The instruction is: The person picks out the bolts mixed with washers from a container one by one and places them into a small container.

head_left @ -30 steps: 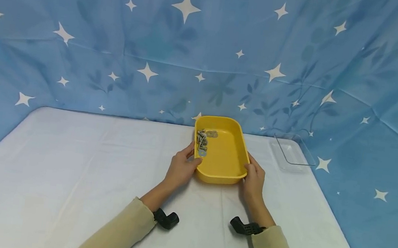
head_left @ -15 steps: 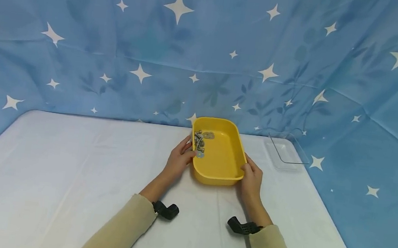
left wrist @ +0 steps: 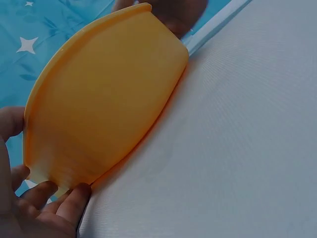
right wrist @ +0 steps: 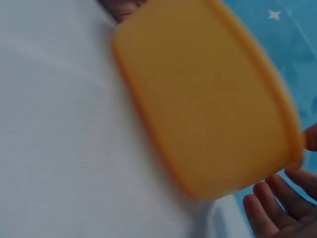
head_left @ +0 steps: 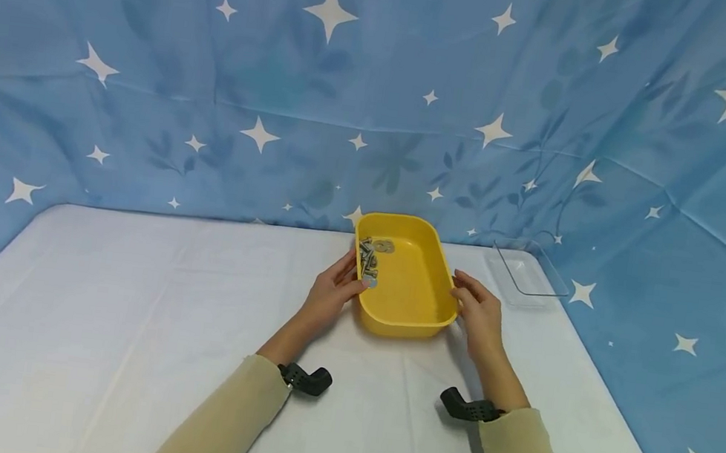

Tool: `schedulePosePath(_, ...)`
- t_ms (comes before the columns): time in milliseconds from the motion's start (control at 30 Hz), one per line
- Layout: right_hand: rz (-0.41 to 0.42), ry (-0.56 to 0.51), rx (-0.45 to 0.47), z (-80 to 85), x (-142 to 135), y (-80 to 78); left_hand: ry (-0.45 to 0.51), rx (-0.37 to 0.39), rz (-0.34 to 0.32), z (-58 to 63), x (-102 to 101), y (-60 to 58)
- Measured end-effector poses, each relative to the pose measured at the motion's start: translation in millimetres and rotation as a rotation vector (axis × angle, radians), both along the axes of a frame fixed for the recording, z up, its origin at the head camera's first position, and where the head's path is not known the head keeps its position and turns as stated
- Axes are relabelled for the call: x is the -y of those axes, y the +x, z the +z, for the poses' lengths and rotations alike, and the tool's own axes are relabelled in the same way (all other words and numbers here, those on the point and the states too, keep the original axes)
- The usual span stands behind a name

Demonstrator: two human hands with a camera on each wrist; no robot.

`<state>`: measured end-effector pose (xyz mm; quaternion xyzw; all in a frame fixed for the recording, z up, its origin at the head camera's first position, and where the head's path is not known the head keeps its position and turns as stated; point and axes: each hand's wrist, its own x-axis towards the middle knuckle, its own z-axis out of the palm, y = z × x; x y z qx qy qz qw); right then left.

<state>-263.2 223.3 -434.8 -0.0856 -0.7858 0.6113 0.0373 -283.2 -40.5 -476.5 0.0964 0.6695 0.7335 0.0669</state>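
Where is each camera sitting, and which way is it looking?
Head: on the person's head, facing forward and down at the yellow tray; the left hand, right hand and both sleeves show.
Left wrist: on the left wrist, facing the tray's outside; the left hand shows lower left, part of the right hand at the top.
Right wrist: on the right wrist, facing the tray's outside; the right hand shows lower right, a bit of the left at the top.
Both wrist views share the tray, white cloth and blue backdrop.

Screws (head_left: 369,261) and washers (head_left: 384,245) lie in the tray (head_left: 411,292) toward nine o'clock. Left hand (head_left: 328,299): its eight; right hand (head_left: 482,318): four. Box (head_left: 527,279) on counter (head_left: 144,321): three.
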Motion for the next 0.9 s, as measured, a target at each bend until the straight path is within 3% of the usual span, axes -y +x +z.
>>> schedulePosePath(100, 0.003, 0.067, -0.06, 17.3, -3, -3.5, -0.003, -0.008, 0.008, 0.8, -2, 0.5)
schedulePosePath(200, 0.062, 0.099, -0.101, 35.3, -2, -9.5, -0.006, -0.017, 0.017, 1.1, -2, 0.7)
schedulePosePath(400, 0.247, -0.035, 0.018, 62.4, 6, -26.5, -0.016, -0.009, 0.005, -0.2, -3, 3.1)
schedulePosePath(533, 0.344, -0.057, 0.113, 69.7, 18, -41.9, -0.009, 0.001, 0.009, -1.4, -1, 2.9)
schedulePosePath(667, 0.419, 0.008, 0.165, 71.9, 32, -56.9, 0.002, 0.004, 0.017, -0.4, -1, 2.9)
schedulePosePath(900, 0.49, 0.051, 0.239, 63.4, 54, -81.1, 0.004, 0.013, 0.015, 1.4, -4, 2.0)
